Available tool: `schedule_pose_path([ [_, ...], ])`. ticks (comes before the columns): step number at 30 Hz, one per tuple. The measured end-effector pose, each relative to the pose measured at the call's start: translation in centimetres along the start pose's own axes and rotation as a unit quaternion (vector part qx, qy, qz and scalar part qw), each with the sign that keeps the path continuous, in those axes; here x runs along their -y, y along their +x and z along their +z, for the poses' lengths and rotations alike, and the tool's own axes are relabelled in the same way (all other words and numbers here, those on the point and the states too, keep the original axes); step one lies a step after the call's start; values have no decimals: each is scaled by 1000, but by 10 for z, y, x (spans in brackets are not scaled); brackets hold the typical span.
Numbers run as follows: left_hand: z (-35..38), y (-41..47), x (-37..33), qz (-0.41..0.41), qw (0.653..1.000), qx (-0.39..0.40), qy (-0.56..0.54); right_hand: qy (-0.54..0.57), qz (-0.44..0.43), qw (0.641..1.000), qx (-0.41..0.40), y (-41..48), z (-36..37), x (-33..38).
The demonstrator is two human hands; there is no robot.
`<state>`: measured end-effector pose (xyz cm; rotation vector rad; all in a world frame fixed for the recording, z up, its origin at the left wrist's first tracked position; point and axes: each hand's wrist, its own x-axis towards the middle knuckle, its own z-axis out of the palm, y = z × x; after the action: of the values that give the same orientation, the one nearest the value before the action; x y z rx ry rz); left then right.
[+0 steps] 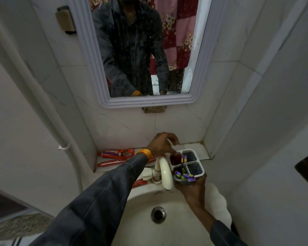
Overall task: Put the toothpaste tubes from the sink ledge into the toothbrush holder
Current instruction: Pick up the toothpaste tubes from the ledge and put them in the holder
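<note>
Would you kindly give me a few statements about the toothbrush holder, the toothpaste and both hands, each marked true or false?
1. The right hand holds the toothbrush holder from below, beside the tap. True.
2. The holder has only one compartment. False: it is split into four.
3. A red toothpaste box lies on the ledge to the left of the tap. True.
4. The left hand rests in the sink basin. False: it is up at the ledge, beside the holder's back left compartment.
5. All four compartments are empty. False: a purple and yellow item stands in one.
</note>
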<state>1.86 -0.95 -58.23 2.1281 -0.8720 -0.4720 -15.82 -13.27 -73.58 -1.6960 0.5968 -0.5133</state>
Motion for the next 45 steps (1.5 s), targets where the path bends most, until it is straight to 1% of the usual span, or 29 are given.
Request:
schedule_pose_path([
  [2, -3, -1, 5, -10, 1000, -5, 0, -5, -13, 1000, -5, 0, 1, -2],
  [3, -7, -2, 10, -24, 1000, -19, 3, -4, -17, 1000, -8, 2, 2, -3],
  [4, -11, -5, 19, -41, 998, -44, 9, -2, -23, 1000, -14, 4, 2, -6],
  [6, -24, -17, 48, -97, 987, -109, 60, 7, -32, 999, -25, 6, 2, -7],
  [8, -38, -39, 86, -177, 968, -123, 125, 7, -38, 999, -20, 6, 3, -8],
  [9, -44, -51, 106, -219, 956, -110, 159, 10, -32, 999, -21, 7, 2, -9],
  [12, -56, -79, 164, -310, 909, -104, 259, 15, -15, 1000, -4, 11, -1, -13],
  [14, -62, -87, 181, -325, 884, -110, 319, 8, 9, 1000, 12, 16, -2, -19],
  [17, -65, -86, 181, -324, 861, -90, 383, 6, 11, 1000, 17, 15, -3, -16],
  [21, -67, -77, 187, -326, 848, -71, 411, 19, -18, 1000, 3, 7, 1, -10],
  [24, -71, -75, 186, -310, 860, -86, 395, 18, -23, 1000, 9, 7, 0, -12],
  [27, -74, -78, 181, -297, 885, -123, 337, 6, -18, 1000, 16, 11, -3, -16],
  [30, -73, -72, 167, -243, 911, -164, 291, 1, -16, 1000, 14, 10, -1, -15],
  [33, -76, -56, 112, -174, 927, -221, 247, 17, -9, 1000, 6, 7, 1, -14],
  [35, -78, -39, 69, -142, 936, -233, 223, 15, -14, 1000, 14, 10, 0, -13],
  [37, -77, -25, 31, -113, 959, -207, 156, 9, -13, 1000, 22, 14, 0, -16],
  [39, -68, -13, -1, -57, 983, -169, 48, 5, -10, 1000, 23, 13, -1, -13],
  [40, -60, -10, -16, -28, 989, -148, 5, 3, -8, 1000, 21, 12, -2, -14],
  [42, -41, -1, -32, 15, 994, -111, -19, 2, -10, 1000, 23, 11, -1, -13],
  [45, -9, 11, -37, 11, 999, -52, -3, -3, -8, 1000, 25, 12, -2, -10],
])
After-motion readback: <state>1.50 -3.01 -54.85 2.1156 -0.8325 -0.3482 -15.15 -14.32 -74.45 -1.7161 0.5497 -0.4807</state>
